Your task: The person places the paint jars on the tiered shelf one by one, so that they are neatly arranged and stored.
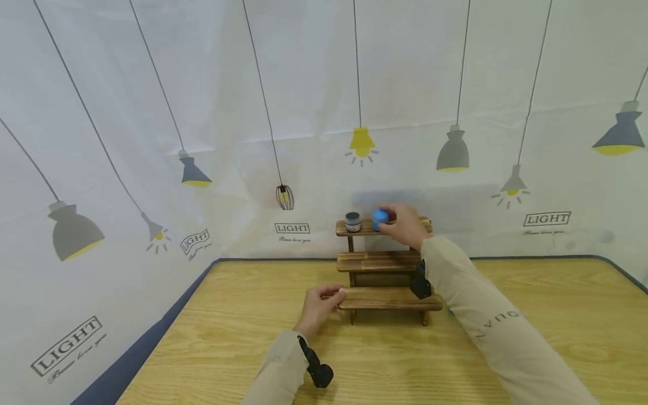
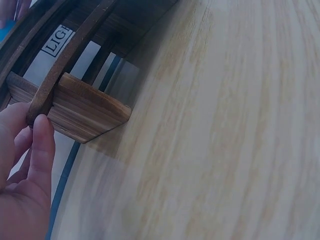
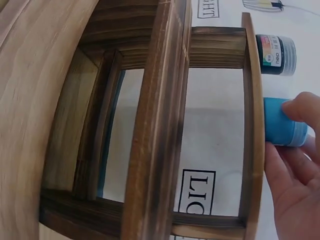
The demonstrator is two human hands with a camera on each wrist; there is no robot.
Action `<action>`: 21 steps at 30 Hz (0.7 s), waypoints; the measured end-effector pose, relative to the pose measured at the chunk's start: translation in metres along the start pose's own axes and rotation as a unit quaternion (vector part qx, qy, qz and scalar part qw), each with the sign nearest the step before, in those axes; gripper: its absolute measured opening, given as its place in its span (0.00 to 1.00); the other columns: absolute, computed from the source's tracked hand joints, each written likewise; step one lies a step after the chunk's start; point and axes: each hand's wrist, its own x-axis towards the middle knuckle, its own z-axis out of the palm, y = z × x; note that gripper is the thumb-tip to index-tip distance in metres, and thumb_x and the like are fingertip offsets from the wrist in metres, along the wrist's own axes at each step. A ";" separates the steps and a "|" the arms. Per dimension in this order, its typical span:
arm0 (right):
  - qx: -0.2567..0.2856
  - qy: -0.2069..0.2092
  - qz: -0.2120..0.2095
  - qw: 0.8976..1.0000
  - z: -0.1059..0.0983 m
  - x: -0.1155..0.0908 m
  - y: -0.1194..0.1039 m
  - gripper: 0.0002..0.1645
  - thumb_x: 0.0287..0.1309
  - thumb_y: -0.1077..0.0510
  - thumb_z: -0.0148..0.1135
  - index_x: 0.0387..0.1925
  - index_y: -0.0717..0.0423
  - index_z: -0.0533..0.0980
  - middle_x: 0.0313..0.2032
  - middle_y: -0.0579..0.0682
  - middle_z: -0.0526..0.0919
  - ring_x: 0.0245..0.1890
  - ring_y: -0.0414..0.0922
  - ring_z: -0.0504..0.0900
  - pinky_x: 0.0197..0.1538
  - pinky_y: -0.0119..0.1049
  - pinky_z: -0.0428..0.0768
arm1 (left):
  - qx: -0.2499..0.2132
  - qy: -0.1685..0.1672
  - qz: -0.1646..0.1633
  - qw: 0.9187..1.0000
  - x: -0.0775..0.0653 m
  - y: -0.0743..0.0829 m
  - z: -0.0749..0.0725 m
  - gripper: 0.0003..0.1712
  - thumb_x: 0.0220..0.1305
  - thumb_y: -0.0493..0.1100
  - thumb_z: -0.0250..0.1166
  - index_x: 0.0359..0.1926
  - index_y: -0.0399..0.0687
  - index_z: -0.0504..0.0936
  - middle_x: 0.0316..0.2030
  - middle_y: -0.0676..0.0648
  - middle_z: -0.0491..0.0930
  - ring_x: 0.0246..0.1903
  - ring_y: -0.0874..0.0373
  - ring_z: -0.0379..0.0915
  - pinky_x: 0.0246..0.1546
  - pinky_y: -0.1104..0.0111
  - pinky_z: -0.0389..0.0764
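Note:
A three-step brown wooden rack (image 1: 390, 298) stands on the table near the back wall. On its top step, at the left, sits a small jar with a dark lid (image 1: 352, 221); the right wrist view shows its dark body and printed label. Beside it is a blue jar (image 1: 379, 219), which my right hand (image 1: 406, 225) grips between thumb and fingers at the top step. The thumb lies across the blue jar's side (image 3: 282, 122). Lower down, my left hand (image 1: 320, 306) pinches the left end of the bottom step.
The wood-grain table (image 1: 228, 337) spreads around the rack. A white sheet (image 1: 314, 112) printed with lamps hangs behind it. Something small and teal (image 1: 452, 311) shows partly behind the right sleeve. A black wrist mount (image 1: 421, 281) sits in front of the rack's right side.

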 end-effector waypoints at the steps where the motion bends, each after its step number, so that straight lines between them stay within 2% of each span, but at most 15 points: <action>1: 0.005 0.003 -0.003 1.000 0.001 0.000 0.002 0.27 0.55 0.66 0.55 0.56 0.71 0.63 0.50 0.67 0.70 0.48 0.58 0.71 0.47 0.48 0.74 | 0.000 0.001 0.000 1.000 0.000 0.000 0.000 0.18 0.57 0.41 0.62 0.45 0.33 0.78 0.32 0.44 0.78 0.25 0.60 0.74 0.30 0.61 0.80; 7: 0.020 0.011 -0.008 1.000 0.004 0.000 0.007 0.26 0.56 0.67 0.55 0.56 0.71 0.64 0.50 0.67 0.70 0.47 0.58 0.72 0.47 0.48 0.74 | -0.004 0.010 -0.002 1.000 0.002 -0.004 0.001 0.17 0.56 0.41 0.63 0.44 0.34 0.78 0.31 0.45 0.78 0.25 0.60 0.74 0.29 0.63 0.80; 16: 0.051 0.000 0.042 0.998 0.002 0.003 0.008 0.28 0.56 0.64 0.56 0.58 0.68 0.62 0.51 0.66 0.69 0.49 0.58 0.71 0.44 0.46 0.76 | -0.009 0.012 0.000 1.000 0.001 -0.003 0.001 0.18 0.56 0.41 0.63 0.46 0.34 0.78 0.32 0.44 0.78 0.27 0.59 0.74 0.29 0.63 0.80; 21: 0.058 0.001 0.054 0.997 0.002 0.001 0.009 0.27 0.55 0.62 0.58 0.56 0.66 0.64 0.50 0.64 0.70 0.48 0.57 0.71 0.44 0.46 0.75 | -0.005 0.015 0.002 1.000 0.000 -0.003 0.002 0.18 0.56 0.40 0.62 0.46 0.33 0.78 0.31 0.45 0.78 0.27 0.60 0.74 0.29 0.63 0.80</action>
